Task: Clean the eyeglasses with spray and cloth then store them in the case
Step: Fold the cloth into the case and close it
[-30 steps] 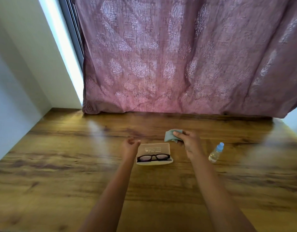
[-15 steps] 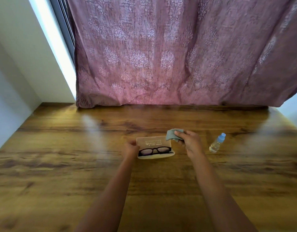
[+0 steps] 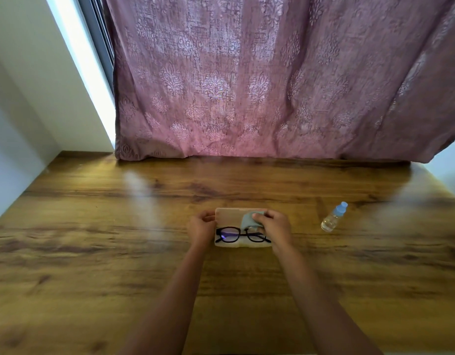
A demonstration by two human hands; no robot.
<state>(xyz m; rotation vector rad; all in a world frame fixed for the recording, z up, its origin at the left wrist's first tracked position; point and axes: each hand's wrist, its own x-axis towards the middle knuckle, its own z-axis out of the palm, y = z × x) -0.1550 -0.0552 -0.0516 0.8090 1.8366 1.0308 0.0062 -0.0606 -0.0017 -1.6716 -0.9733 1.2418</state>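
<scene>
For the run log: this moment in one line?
glasses in open case | right hand holds cloth over case | left hand holds case edge | spray bottle aside

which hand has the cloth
The right hand pinches the cloth above the glasses; the left hand only grips the case edge.

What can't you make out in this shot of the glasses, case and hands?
Head view only:
- eyeglasses: one lens is partly hidden by the cloth and the right hand.
- case: any print inside the lid is blurred and unreadable.
- spray bottle: too small to read any label.
</scene>
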